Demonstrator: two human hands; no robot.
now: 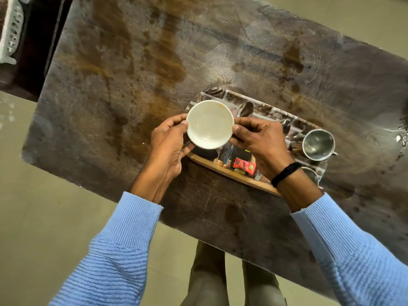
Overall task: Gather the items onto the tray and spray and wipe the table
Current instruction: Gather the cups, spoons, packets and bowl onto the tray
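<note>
A small white bowl [209,124] is held over the left end of a wooden-rimmed tray [223,168]. My left hand [167,149] grips its left rim and my right hand [262,142] grips its right rim. On the tray lie two spoons [245,109], a red sachet [242,165], a steel cup [318,144] and a second steel cup [311,174] partly hidden by my right wrist. The dark table [132,96] shows brown stains and smeared streaks.
A white slatted basket [12,29] sits on dark furniture at the top left, beyond the table's edge. White droplets or foam [400,135] mark the table's far right. My legs and pale floor show below the near table edge.
</note>
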